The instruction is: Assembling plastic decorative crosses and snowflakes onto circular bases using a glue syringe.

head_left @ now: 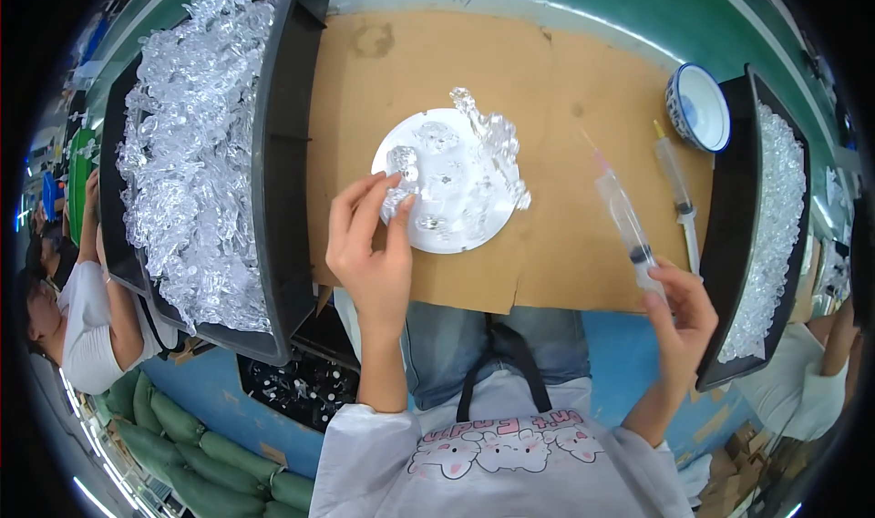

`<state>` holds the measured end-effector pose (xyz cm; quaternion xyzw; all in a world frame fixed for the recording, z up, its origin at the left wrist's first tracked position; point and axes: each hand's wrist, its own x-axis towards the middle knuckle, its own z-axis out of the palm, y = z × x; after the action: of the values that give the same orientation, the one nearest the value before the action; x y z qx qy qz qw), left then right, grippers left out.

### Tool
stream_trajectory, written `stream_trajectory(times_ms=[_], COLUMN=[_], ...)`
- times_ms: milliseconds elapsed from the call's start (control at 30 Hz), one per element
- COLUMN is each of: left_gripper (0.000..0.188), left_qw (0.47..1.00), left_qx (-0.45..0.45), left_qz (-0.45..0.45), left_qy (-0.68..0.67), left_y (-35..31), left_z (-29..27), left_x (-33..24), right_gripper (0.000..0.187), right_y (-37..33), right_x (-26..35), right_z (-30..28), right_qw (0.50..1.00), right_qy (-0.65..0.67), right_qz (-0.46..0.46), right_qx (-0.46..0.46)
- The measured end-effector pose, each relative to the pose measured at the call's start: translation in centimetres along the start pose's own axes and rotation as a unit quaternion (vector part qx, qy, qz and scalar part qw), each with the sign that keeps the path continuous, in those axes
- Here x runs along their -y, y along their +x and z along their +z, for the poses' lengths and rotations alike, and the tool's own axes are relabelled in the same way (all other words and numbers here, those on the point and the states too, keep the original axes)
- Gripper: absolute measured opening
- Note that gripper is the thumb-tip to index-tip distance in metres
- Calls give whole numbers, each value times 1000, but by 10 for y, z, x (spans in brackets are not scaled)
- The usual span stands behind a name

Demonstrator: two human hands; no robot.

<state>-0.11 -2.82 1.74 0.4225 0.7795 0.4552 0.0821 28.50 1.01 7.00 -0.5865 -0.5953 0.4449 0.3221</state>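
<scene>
A white round plate [390, 144] lies on the cardboard-covered table with several clear plastic pieces [436, 136] on it. At its left edge, my left hand [372, 267] has thumb and fingertips closed round a small clear plastic piece [396, 199]. A longer cluster of clear pieces [497, 140] lies across the plate's right rim, partly over the cardboard. My right hand [679, 307] grips a syringe [622, 213] by its lower end. The syringe's pink-based needle points up and left, apart from the plate.
A second syringe [674, 174] with a yellow tip lies at the right, below a blue-and-white bowl [700, 108]. Black bins heaped with clear plastic pieces flank the cardboard [437, 53]: a left bin [290, 153] and a right bin [729, 245]. Other people sit at both sides.
</scene>
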Motion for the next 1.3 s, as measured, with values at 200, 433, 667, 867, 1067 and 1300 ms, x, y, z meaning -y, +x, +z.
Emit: stream_trajectory(times_ms=[200,433,667,867,1067,1300], left_gripper=[19,31,32,25,17,24], left_qw=[999,993,976,977,964,950], left_qx=[-26,114,155,141,114,107], left_qz=[11,25,148,157,237,259], left_qy=[32,22,29,-6,49,138], left_y=[-4,-13,-7,19,96,181], left_z=[24,36,37,65,132,211], left_x=[-16,-43,-33,-38,-52,-68], right_gripper=[25,26,25,23,22,23], right_y=[19,22,17,13,10,8], right_x=[-44,-56,-64,-61,-68,-73], right_z=[26,22,16,21,26,25], right_qw=[985,984,982,979,974,973], right_qy=[147,167,175,189,205,226], right_qz=[-62,-26,-29,-17,-31,-37], right_qx=[-61,-54,-58,-73,-90,-30])
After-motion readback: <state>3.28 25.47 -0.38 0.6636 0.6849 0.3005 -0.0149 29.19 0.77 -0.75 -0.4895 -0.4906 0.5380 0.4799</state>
